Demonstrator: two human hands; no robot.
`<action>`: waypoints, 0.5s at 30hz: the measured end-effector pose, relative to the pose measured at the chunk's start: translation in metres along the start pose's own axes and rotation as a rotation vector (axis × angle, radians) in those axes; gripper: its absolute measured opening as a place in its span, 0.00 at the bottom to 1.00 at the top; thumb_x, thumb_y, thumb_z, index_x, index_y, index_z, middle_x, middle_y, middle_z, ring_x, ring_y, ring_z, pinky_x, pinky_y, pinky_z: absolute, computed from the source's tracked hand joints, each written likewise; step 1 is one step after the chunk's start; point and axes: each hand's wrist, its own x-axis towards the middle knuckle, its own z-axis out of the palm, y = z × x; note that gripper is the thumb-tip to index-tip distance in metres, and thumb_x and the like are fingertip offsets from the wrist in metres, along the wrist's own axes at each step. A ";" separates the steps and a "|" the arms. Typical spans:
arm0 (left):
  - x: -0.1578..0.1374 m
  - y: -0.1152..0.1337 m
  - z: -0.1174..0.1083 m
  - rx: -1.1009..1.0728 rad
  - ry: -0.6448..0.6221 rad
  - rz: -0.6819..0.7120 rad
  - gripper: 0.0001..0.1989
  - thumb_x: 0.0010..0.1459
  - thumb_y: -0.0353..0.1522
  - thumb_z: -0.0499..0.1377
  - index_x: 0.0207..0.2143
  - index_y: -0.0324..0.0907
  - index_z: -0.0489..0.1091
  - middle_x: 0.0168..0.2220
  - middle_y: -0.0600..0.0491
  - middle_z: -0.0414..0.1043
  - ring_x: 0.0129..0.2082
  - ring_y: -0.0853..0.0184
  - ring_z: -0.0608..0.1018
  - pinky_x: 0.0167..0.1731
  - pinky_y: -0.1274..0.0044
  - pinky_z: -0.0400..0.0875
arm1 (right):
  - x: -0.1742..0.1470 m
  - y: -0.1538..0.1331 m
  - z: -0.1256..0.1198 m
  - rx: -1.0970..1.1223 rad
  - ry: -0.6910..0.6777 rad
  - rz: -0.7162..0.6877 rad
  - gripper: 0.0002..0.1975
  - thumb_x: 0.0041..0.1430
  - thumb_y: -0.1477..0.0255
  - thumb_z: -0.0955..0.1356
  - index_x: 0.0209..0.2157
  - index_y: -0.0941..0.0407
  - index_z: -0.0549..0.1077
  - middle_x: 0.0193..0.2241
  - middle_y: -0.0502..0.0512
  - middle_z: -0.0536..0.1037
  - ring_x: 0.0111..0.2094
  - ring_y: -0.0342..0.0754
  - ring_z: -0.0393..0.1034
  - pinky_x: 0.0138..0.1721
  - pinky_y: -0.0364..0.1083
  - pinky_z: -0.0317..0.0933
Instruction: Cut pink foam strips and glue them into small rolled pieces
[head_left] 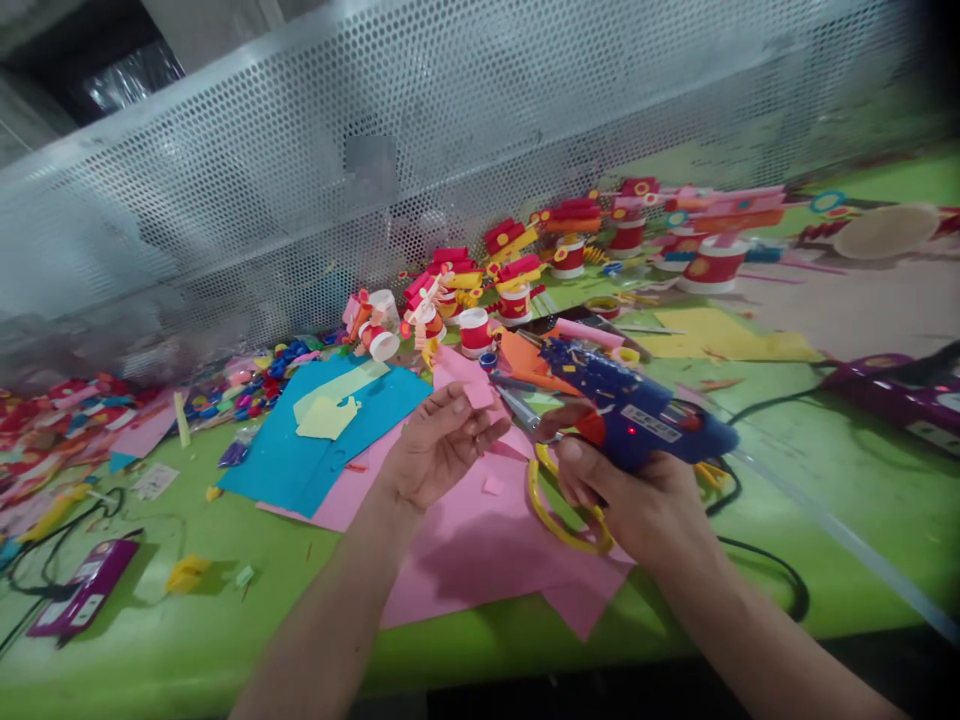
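Observation:
My left hand (435, 455) is closed in a pinch on a small pink foam piece (479, 395), held above the pink sheets (450, 560). In my right hand (649, 510) is a blue glue gun (649, 415), its nozzle pointing left and away from me; a red light glows on its side. The gun's nozzle end is speckled with yellowish bits. Scissors with yellow handles (541, 500) lie on the pink sheets just under my right hand, partly hidden by it. A tiny pink scrap (493, 486) rests between my two hands.
Blue sheets (300, 480) lie at the left, with yellow pieces (330, 415) on top. Several red-and-white cup models (515, 303) line the back near a perforated metal panel (300, 200). Purple power strips (86, 588) with black cables sit at both sides. A yellow sheet (727, 335) lies right.

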 end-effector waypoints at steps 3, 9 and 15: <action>0.002 -0.007 0.001 0.207 -0.013 0.091 0.13 0.44 0.34 0.78 0.33 0.43 0.81 0.31 0.55 0.81 0.32 0.72 0.80 0.41 0.78 0.77 | 0.000 0.002 0.000 -0.059 0.099 0.003 0.17 0.52 0.57 0.79 0.33 0.55 0.78 0.18 0.46 0.68 0.19 0.42 0.60 0.20 0.44 0.55; 0.000 -0.016 0.003 0.427 -0.068 0.206 0.10 0.49 0.31 0.76 0.36 0.46 0.82 0.35 0.54 0.83 0.34 0.70 0.81 0.36 0.79 0.77 | 0.000 0.002 0.002 -0.082 0.155 -0.005 0.20 0.48 0.58 0.81 0.38 0.53 0.78 0.19 0.46 0.70 0.19 0.43 0.62 0.20 0.44 0.57; 0.002 -0.019 0.000 0.448 -0.118 0.262 0.13 0.49 0.30 0.76 0.38 0.45 0.82 0.36 0.53 0.83 0.36 0.68 0.82 0.39 0.77 0.78 | -0.002 -0.007 0.004 -0.139 0.144 -0.037 0.16 0.52 0.58 0.78 0.36 0.53 0.76 0.20 0.46 0.70 0.20 0.43 0.63 0.21 0.44 0.58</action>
